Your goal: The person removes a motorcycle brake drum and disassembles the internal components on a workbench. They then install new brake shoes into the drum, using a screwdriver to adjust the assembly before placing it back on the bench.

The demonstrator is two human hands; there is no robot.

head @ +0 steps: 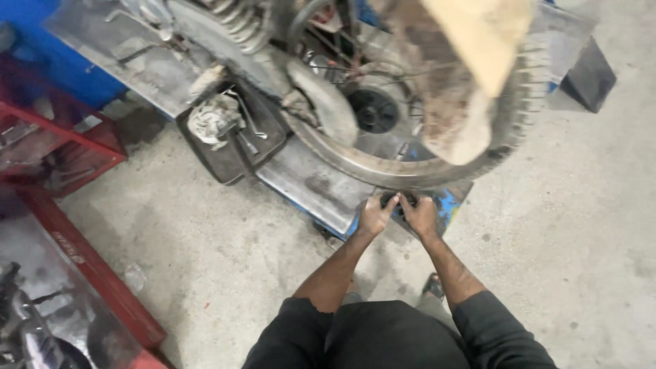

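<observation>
A motorcycle's rear wheel (526, 96) with a worn tyre and muddy mudguard stands on a grey metal lift ramp (307, 181). My left hand (374, 215) and my right hand (419, 214) reach side by side to the ramp's near edge, just under the tyre. Both close their fingers on a small dark part (396, 200) there, which the fingers mostly hide. My dark sleeves show at the bottom.
A black tray (229, 164) holding an engine part and spanners lies on the ramp at the left. A red tool trolley (61, 137) stands at the far left, a red-edged bench (96, 273) at bottom left. Concrete floor lies to the right.
</observation>
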